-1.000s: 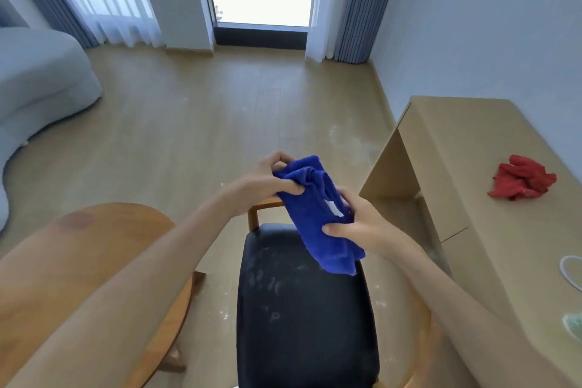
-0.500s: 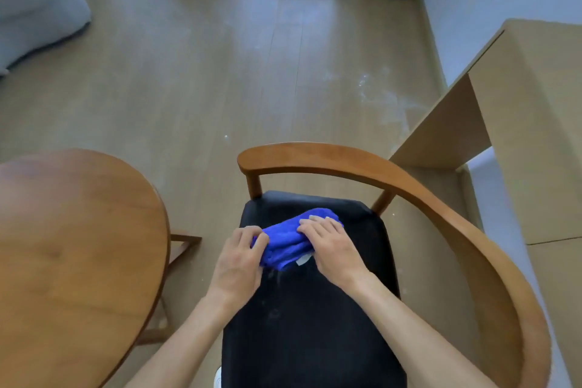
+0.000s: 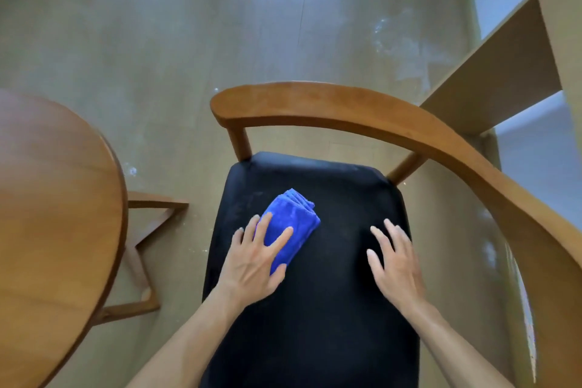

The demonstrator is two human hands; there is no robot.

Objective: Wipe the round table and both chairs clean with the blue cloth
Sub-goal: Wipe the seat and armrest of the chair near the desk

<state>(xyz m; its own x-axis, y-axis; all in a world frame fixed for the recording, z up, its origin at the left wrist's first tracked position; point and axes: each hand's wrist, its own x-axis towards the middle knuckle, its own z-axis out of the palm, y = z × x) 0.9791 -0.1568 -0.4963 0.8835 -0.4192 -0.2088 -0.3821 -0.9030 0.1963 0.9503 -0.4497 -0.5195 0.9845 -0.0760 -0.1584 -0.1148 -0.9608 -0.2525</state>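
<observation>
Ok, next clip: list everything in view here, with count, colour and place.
cloth: one, blue, folded, on the seat's left half
chair: one, black seat, brown wooden curved back, centre
table: one, brown, round, left edge
desk: one, beige, upper right
floor: light wood, pale specks near the desk
left hand: flat, pressing the cloth
right hand: flat, over the bare seat, right half

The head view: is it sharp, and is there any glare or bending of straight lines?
Head view: slightly soft overall; pale window glare washes the floor; the wide lens bows the desk edge; the blue cloth under the left hand is clear enough.
</observation>
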